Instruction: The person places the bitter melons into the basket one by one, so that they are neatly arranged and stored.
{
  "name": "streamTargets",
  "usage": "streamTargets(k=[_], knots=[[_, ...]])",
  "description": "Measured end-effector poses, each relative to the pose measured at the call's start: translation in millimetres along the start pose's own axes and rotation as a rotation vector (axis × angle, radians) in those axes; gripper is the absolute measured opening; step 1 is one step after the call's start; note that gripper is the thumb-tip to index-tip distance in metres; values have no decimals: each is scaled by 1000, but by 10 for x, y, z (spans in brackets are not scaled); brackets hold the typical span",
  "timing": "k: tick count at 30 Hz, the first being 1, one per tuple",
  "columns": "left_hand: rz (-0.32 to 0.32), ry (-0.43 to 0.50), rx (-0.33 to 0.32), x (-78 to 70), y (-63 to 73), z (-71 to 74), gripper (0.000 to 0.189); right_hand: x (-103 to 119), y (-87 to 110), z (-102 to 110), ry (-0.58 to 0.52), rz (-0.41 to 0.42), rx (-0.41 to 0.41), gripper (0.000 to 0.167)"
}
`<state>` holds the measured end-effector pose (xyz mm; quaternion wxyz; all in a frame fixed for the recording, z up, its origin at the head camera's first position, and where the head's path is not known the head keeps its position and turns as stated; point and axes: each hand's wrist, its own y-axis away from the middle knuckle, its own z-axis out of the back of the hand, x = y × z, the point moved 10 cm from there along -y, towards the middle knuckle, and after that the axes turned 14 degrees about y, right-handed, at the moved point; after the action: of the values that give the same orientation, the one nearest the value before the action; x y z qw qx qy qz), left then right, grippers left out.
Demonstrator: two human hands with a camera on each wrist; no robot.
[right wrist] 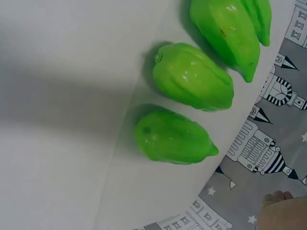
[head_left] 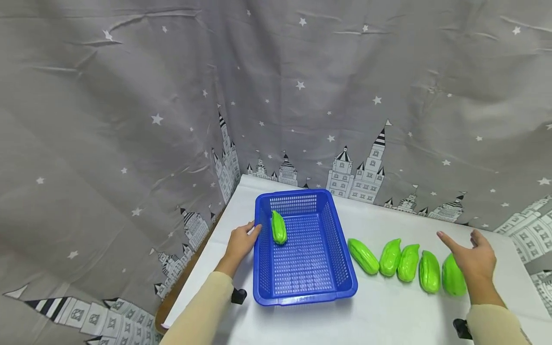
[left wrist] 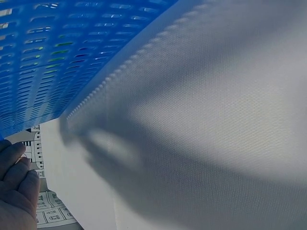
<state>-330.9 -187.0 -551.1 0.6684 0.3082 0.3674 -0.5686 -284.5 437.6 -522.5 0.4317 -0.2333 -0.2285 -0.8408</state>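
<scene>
A blue perforated plastic basket (head_left: 305, 254) stands on the white table. My left hand (head_left: 241, 242) grips its left rim, thumb at the edge; in the left wrist view the fingers (left wrist: 19, 175) curl beside the basket wall (left wrist: 57, 52). Inside lies one glossy green fruit (head_left: 279, 227), ridged and pointed at one end. Several like it lie in a row right of the basket. Over the rightmost green fruit (head_left: 453, 278), partly covering it in the head view, my right hand (head_left: 476, 261) hovers with thumb and fingers spread, holding nothing. That fruit (right wrist: 173, 136) shows whole in the right wrist view.
Other green fruits (head_left: 430, 271) lie close together between the basket and my right hand; the leftmost fruit (head_left: 363, 256) is beside the basket's right wall. A grey curtain (head_left: 276, 96) printed with stars and castles hangs behind the table (head_left: 388, 316) and along its left side.
</scene>
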Motion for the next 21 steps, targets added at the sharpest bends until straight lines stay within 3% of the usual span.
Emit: streamTargets(k=[5,11,21], knots=[[26,9,4,19,8,23,56,-192,-20,-46,-1,-56,29,105],[32,19,5,4,19,18,58,-600,16,-172,4,-145,63,102],[21,10,9,-17,11,12,58,-1150,154,-581,7,-251,119,93]])
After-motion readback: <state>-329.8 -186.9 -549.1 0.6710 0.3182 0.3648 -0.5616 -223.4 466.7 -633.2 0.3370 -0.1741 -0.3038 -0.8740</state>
